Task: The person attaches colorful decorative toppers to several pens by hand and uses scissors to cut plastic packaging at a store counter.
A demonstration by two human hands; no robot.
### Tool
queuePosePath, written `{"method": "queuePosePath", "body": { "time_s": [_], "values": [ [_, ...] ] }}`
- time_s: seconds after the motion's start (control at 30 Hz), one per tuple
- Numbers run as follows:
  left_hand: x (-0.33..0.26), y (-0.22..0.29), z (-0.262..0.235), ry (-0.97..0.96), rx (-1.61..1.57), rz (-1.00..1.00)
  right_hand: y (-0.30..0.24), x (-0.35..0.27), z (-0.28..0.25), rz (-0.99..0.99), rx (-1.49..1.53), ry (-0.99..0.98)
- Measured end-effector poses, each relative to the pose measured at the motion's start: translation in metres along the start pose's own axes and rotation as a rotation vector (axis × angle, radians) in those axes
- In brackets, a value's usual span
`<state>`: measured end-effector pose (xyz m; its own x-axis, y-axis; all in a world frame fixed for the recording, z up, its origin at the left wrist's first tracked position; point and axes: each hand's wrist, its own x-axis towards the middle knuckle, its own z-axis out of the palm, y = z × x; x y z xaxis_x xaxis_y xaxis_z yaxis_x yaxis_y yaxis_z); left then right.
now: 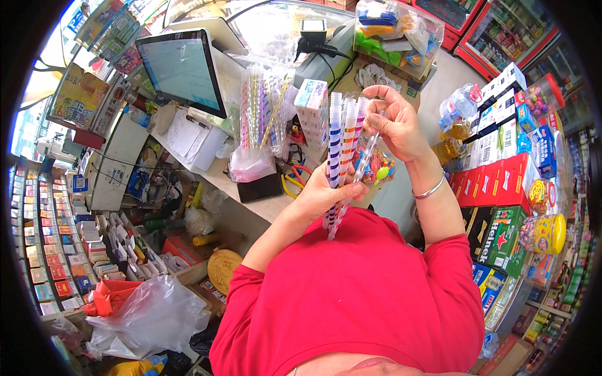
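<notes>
Upright before my chest is a bunch of slim clear plastic tubes (335, 135) with coloured stripes, some dark blue, others pink or orange. My left hand (326, 195) is wrapped round their lower part, and their bottom ends stick out below it. A plainer clear tube (364, 160) slants at the right of the bunch. At its upper end the thumb and fingers of my right hand (396, 122) are pinched together; a bracelet circles that wrist. Behind the tubes, a clear container of colourful candies (381, 170) is partly hidden by my hands.
On the counter (219, 191) stand a monitor (182, 69), a bag of similar striped tubes (257, 109) and a patterned tissue-like box (311, 106). A black flat device (262, 188) lies at its near edge. Stacked cartons (498, 178) rise at the right, a plastic bag (150, 313) lies lower left.
</notes>
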<state>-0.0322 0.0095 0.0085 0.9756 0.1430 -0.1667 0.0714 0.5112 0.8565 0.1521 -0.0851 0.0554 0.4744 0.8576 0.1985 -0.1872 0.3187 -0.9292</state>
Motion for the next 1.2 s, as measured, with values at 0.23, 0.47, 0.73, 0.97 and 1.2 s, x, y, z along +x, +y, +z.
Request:
{"method": "queuePosePath", "body": {
  "time_s": [0.23, 0.47, 0.73, 0.97, 1.2],
  "values": [
    [0.023, 0.010, -0.024, -0.247, -0.133, -0.115, -0.006, 0.007, -0.013, -0.081, -0.078, -0.017],
    [0.031, 0.014, -0.015, -0.163, -0.170, -0.104, -0.014, 0.013, -0.039, -0.047, -0.153, 0.289],
    [0.007, 0.014, -0.030, 0.080, 0.354, 0.037, -0.034, 0.009, -0.047, -0.181, -0.307, 0.461],
    [0.000, 0.017, -0.047, -0.202, -0.055, -0.152, -0.038, 0.009, -0.047, -0.137, 0.081, 0.256],
    [0.012, 0.018, -0.047, -0.335, -0.159, -0.146, -0.033, 0.006, -0.030, -0.098, 0.033, 0.263]
  ]
}}
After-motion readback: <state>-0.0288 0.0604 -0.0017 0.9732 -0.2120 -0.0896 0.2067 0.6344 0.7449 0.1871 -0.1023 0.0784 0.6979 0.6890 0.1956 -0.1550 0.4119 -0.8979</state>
